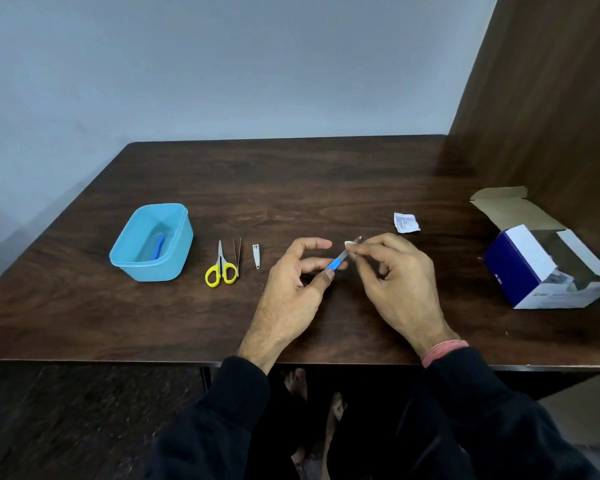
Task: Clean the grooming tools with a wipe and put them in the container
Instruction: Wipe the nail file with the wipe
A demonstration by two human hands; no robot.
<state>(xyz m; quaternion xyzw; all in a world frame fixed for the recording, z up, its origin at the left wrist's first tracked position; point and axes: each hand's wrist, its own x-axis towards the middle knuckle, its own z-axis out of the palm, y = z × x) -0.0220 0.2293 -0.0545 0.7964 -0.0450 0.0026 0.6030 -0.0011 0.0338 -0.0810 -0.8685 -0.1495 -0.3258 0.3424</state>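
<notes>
My left hand (293,289) pinches the blue handle of a small metal tool (336,262) above the table's middle. My right hand (394,271) pinches a small white wipe (351,243) around the tool's metal tip. A light blue container (174,233) stands at the left with one blue-handled tool (159,247) lying inside. Between the container and my hands lie yellow-handled scissors (221,268), tweezers (237,256) and a small nail clipper (256,256), side by side.
A torn white wipe wrapper (406,222) lies behind my right hand. An open blue and white cardboard box (541,265) sits at the table's right end, against a wooden panel. The brown table (291,188) backs onto a pale wall.
</notes>
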